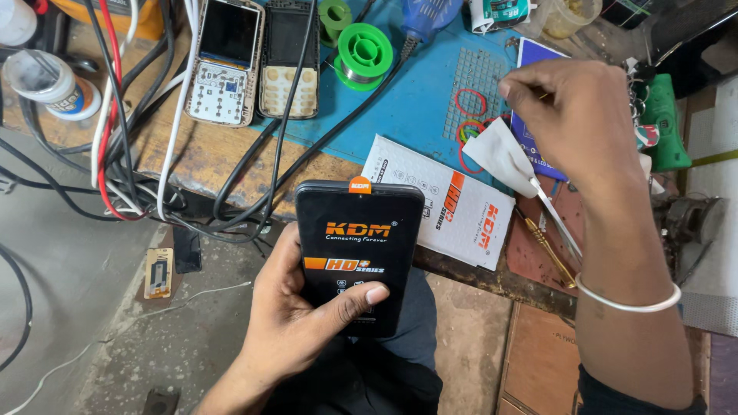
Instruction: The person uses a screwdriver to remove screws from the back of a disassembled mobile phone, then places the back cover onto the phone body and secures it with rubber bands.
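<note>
My left hand point(304, 319) holds a black smartphone point(360, 246) upright over my lap, thumb across its lower screen. A dark protective film with orange and white print and an orange pull tab point(360, 184) covers the screen. My right hand point(573, 123) reaches over the blue work mat point(419, 100), fingers pinched together near the red rubber bands point(470, 104); a white wipe point(503, 154) lies just under it. I cannot tell whether the fingers hold anything. A thin bangle circles that wrist.
A white packaging sleeve point(450, 204) lies at the bench edge. Two opened keypad phones point(254, 65) sit at the back, beside green solder spools point(364, 54). Tangled cables point(123, 131) hang left. Tweezers point(557, 219) and a brass tool point(550, 250) lie right.
</note>
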